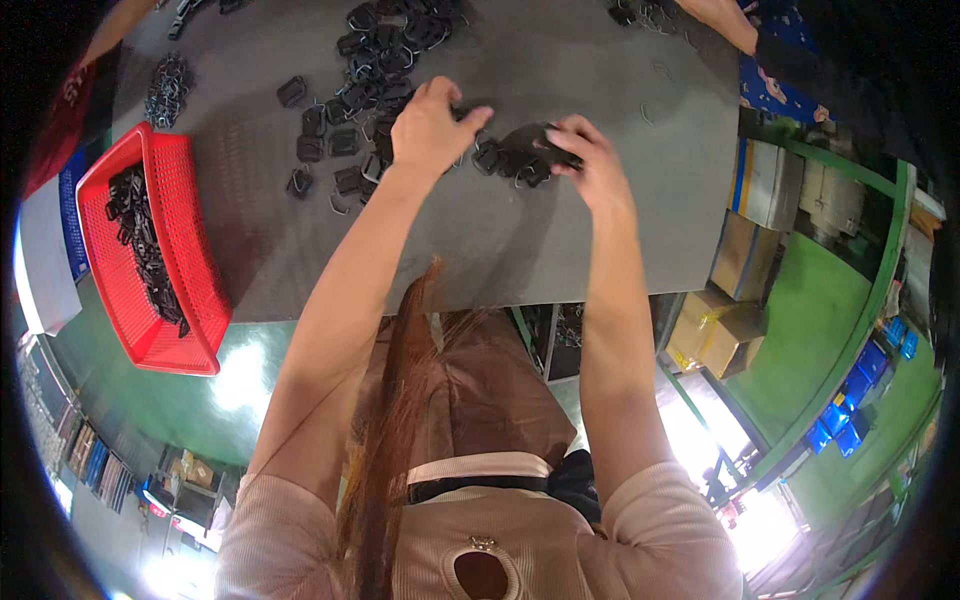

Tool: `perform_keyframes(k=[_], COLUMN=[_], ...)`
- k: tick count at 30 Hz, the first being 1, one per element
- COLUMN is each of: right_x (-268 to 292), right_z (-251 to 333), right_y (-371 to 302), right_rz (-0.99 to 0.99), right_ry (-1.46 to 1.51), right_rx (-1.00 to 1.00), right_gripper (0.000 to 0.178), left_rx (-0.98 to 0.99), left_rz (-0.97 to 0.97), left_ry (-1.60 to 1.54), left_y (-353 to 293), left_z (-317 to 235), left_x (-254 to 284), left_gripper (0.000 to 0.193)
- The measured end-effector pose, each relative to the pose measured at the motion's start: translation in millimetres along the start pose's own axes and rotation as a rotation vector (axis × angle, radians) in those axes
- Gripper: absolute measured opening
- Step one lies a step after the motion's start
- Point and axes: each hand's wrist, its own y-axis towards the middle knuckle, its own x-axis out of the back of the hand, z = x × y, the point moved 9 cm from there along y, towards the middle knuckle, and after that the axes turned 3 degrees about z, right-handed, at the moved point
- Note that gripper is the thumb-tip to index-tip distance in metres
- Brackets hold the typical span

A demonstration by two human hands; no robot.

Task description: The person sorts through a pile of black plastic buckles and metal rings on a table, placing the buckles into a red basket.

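Note:
Small black plastic buckle-like pieces, many with bent metal wire loops, lie heaped and scattered on the dark grey table. My left hand is over the right side of the scatter, fingers curled and thumb out; a dark bit shows by the fingertips, too hidden to name. To its right, my right hand pinches a black plastic piece between thumb and fingers. A smaller cluster of black pieces lies between my hands, just left of the right fingertips.
A red perforated basket of black parts stands tilted at the table's left edge. Metal wire loops are heaped beyond it, with more wire pieces at the far right. Other people's arms reach in at both far corners. Cardboard boxes stand right.

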Motion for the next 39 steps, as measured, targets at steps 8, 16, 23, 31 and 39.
perform_keyframes(k=[8, 16, 23, 31, 39], right_x=[12.0, 30.9, 20.3, -18.5, -19.3], right_z=[-3.9, -14.7, -11.7, -4.0, -22.1], right_y=[-27.1, -33.8, -55.6, -11.6, 3.8], right_rz=[-0.283, -0.237, 0.066, -0.422, -0.212], right_ry=[-1.112, -0.519, 0.399, -1.097, -0.906], right_rx=[-0.018, -0.18, -0.073, -0.176, -0.143], right_gripper=[0.035, 0.025, 0.028, 0.042, 0.034], left_rx=[-0.118, -0.271, 0.426, 0.049, -0.002], left_rz=[0.128, -0.029, 0.416, 0.077, 0.353], left_ry=[0.289, 0.319, -1.422, 0.116, -0.265], left_y=[0.7, -16.1, -25.5, -60.4, -71.4], left_z=[-22.9, -21.3, 30.8, -10.0, 13.0], left_x=[-28.1, -22.1, -18.4, -32.4, -36.5], left_gripper=[0.036, 0.023, 0.017, 0.029, 0.021])
